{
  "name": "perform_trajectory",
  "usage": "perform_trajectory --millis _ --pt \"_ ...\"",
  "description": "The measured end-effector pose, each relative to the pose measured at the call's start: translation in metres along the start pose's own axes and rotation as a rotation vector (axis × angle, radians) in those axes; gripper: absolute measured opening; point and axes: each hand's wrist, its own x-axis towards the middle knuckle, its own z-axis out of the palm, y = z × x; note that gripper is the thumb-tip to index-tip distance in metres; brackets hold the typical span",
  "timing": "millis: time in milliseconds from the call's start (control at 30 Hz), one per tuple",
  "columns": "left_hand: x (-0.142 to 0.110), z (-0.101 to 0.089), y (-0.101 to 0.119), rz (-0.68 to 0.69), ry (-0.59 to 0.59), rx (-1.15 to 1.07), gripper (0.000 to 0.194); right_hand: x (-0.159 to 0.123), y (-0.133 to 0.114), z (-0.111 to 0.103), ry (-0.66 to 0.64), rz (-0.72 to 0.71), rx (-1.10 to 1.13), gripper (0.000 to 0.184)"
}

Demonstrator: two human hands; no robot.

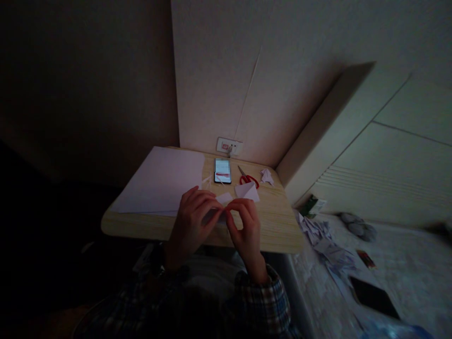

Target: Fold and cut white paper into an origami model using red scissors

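Over the front of the wooden table, my left hand (193, 217) and my right hand (246, 227) meet fingertip to fingertip. Both pinch a small piece of white paper (223, 198), whose lower part is mostly hidden by the fingers. Just beyond my right hand lies a folded white paper (248, 191), partly over the red handles of a pair of scissors (249, 180). Thin paper strips (207, 179) are near my left fingers. A phone (222, 171) with a lit screen stands out behind the hands.
Large white sheets (165, 181) cover the left of the table (278, 230). A small folded paper shape (267, 176) sits at the back right. A wall socket (229, 146) is behind. On the bed at right are many paper pieces (332, 252) and a dark tablet-like slab (374, 297).
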Motion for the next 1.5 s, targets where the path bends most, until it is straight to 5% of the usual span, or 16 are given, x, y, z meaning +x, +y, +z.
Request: perform_trajectory --millis 767,1167,1333,1500 --pt "-0.002 -0.011 -0.021 0.035 0.010 -0.001 0.008 0.004 0.007 -0.030 0.191 0.020 -0.033 0.010" --pt "-0.002 -0.018 -0.030 0.045 0.021 -0.053 0.006 0.007 0.011 -0.027 0.212 0.049 -0.004 0.010" --pt "-0.004 -0.008 -0.019 -0.061 -0.037 -0.197 0.008 0.006 0.008 -0.021 0.211 0.065 0.064 0.008" --pt "-0.006 -0.005 -0.017 -0.279 0.035 -0.383 0.008 0.002 0.014 -0.019 0.247 0.208 0.168 0.009"
